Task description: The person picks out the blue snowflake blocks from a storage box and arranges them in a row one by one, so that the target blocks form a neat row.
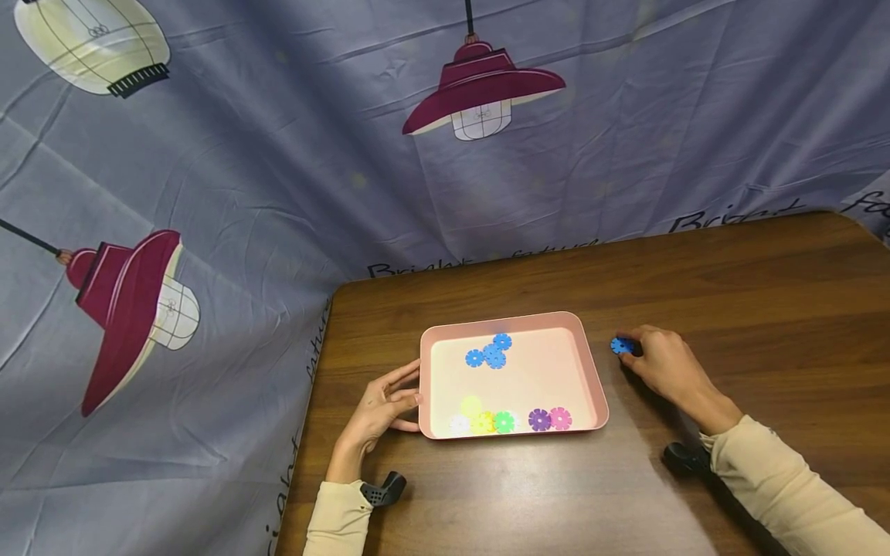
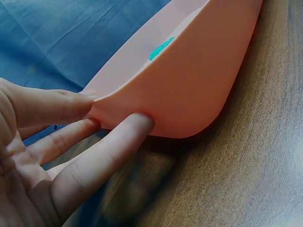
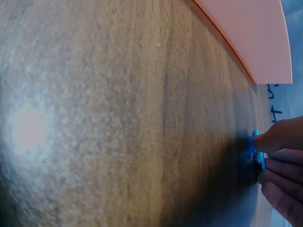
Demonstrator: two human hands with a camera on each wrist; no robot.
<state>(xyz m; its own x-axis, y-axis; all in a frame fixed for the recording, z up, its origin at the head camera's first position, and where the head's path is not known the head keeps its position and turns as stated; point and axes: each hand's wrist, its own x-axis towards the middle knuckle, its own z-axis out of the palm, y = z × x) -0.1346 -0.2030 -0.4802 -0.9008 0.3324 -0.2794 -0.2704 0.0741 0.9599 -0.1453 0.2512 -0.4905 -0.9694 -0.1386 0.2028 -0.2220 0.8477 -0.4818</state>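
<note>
A pink tray (image 1: 514, 378) lies on the table, and my left hand (image 1: 375, 409) holds its left end. In the left wrist view the thumb (image 2: 78, 101) is at the tray's rim, with fingers against the outer wall. To the right of the tray, my right hand (image 1: 664, 367) pinches a blue notched plastic disc (image 1: 620, 346) between thumb and fingers, close over the table. Several blue notched discs (image 1: 494, 357) sit near the tray's far side. Along its near side lie a purple disc (image 1: 539, 420), a pink disc (image 1: 560, 418), a green disc (image 1: 504, 422) and yellow and white ones.
The brown wooden table (image 1: 765, 309) extends around the tray. Behind it and to the left hangs a blue-grey curtain (image 1: 292, 154) printed with lamps. A black wrist device (image 1: 384, 489) sits on my left wrist, and another (image 1: 684, 459) on my right.
</note>
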